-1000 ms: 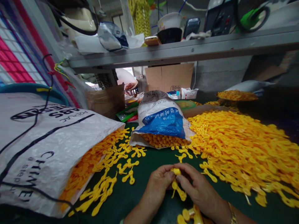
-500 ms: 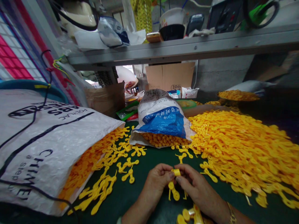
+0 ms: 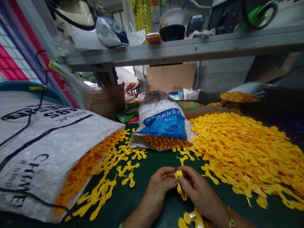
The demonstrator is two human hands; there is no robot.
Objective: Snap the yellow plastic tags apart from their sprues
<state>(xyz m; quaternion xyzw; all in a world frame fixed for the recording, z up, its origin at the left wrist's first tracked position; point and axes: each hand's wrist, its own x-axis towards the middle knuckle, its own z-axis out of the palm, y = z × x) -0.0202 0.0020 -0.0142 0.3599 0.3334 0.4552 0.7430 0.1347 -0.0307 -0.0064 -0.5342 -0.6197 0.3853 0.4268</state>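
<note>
The left hand [image 3: 160, 186] and right hand [image 3: 199, 190] pinch, fingertips pressed together, a small yellow moulded-plastic tag [image 3: 179, 174] well in front of the blue-and-white woven sack [image 3: 163, 126], a piece that looks light and fairly stiff, best held by its narrow stem.

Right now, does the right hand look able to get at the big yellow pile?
Probably yes: the right hand pinches a yellow plastic piece with the left hand, but only green mat lies between it and the big yellow pile.

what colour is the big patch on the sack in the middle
The sack has a bright blue patch across its white body, clearest in the head view.
</note>
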